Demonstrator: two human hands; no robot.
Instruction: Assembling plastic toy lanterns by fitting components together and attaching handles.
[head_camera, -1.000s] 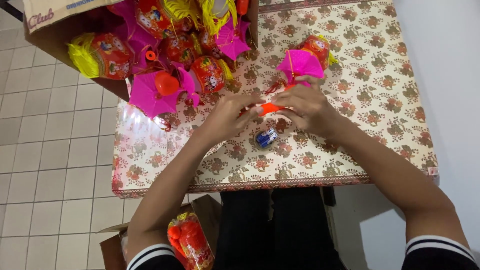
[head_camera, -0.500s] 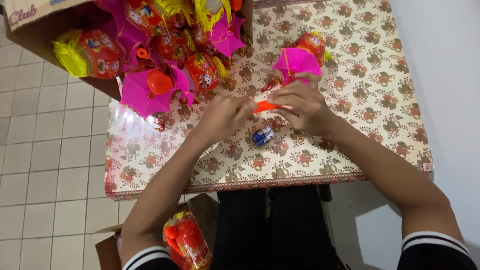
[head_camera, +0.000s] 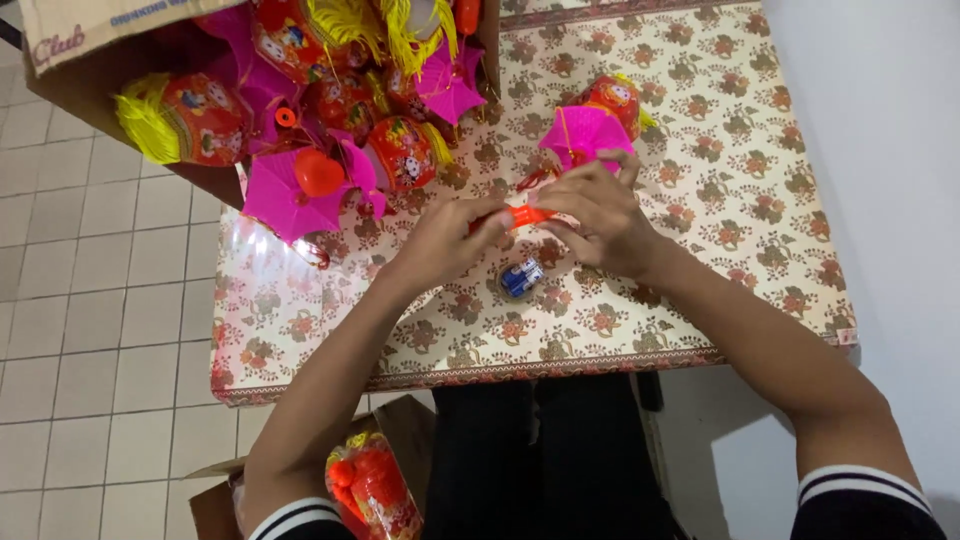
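Little has changed over the last second: both hands stay over the middle of the table (head_camera: 760, 200), joined on the same small orange stick (head_camera: 527, 215), and only the view has drifted slightly, so the work on this piece seems to be still going on rather than finished. The left hand (head_camera: 445, 240) pinches one end of the orange stick between thumb and fingertips; the right hand (head_camera: 598, 218) curls round the other end, fingers bent and close together. The stick appears to belong to the pink-topped lantern (head_camera: 590, 125) lying just beyond the right hand, though the join is hidden behind the fingers. A small blue and silver object (head_camera: 520, 278) sits on the flowered cloth just below the hands, untouched and in the same place as before. The cardboard box (head_camera: 75, 45) of red and pink lanterns stands at the table's far left corner.
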